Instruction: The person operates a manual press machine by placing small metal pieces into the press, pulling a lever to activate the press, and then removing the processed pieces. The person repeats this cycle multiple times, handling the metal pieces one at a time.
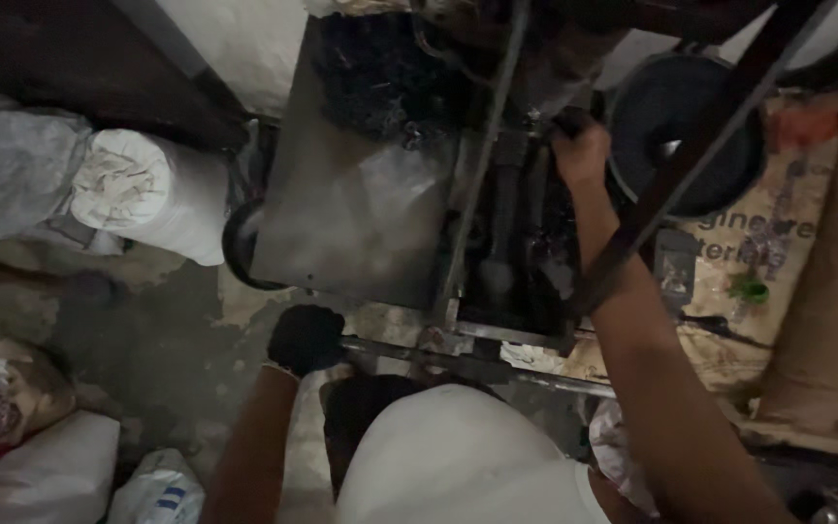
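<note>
Currently I log: left hand [305,339], black-gloved, closed on grey steel frame bar [458,357]; right hand [582,147], bare, gripping dark greasy machine part [521,209] above; work mid-course, both grips set, nothing detached.

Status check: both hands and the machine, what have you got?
Left hand, dark with grime, grips the metal bar at the machine's near edge. Right hand up inside the mechanism, grip unclear. Diagonal bar crosses the right forearm.
</note>
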